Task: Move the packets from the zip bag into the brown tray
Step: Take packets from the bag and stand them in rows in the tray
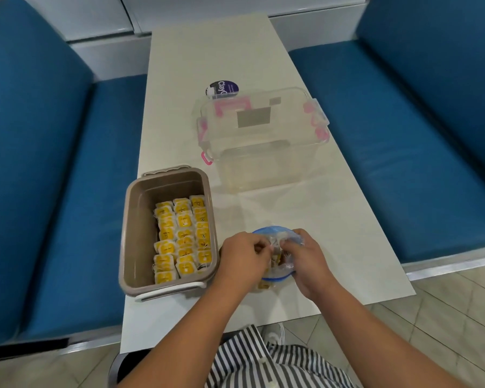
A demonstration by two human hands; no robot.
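Booth seating: one long pale table between two blue benches.
The cream table (199, 51) runs toward white moulded panels (95, 18) at the far end. The left bench (53, 191) and right bench (403, 135), both blue and padded with seat and backrest, flank its long sides. Beige floor tiles (445, 317) show at the near corners, under soft, even light.

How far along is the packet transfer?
Done: three rows of yellow packets lie in the brown tray. In hand: left hand and right hand grip the zip bag. Left: more packets visible inside it.
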